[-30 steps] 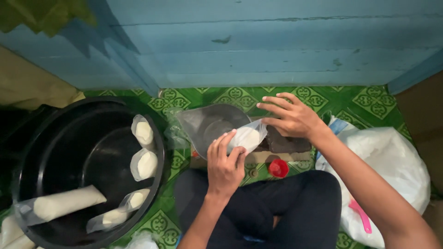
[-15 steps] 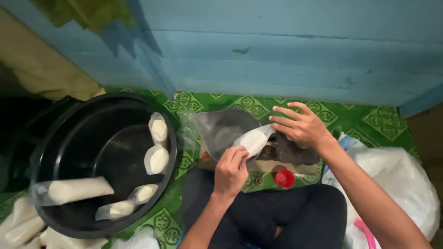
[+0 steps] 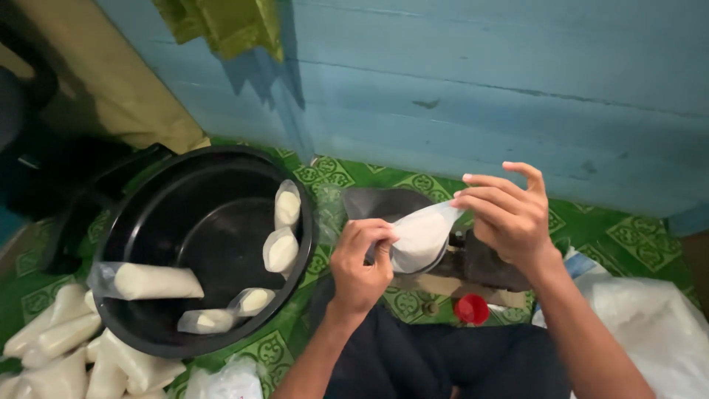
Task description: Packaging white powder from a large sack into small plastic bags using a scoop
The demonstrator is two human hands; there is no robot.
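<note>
Plastic bag [image 3: 421, 235] of white powder pinched between both hands: left hand [image 3: 360, 266] closed on its lower end, right hand [image 3: 509, 216] gripping its top, fingers bent. Scale [image 3: 473, 258] behind mostly hidden.

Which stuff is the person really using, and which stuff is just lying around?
In use:
- small clear plastic bag of white powder, held by left hand and right hand
- big black round tub with filled bags
- dark scoop-like pan behind the bag

Lying about:
- red round cap
- large white sack
- green patterned mat
</note>
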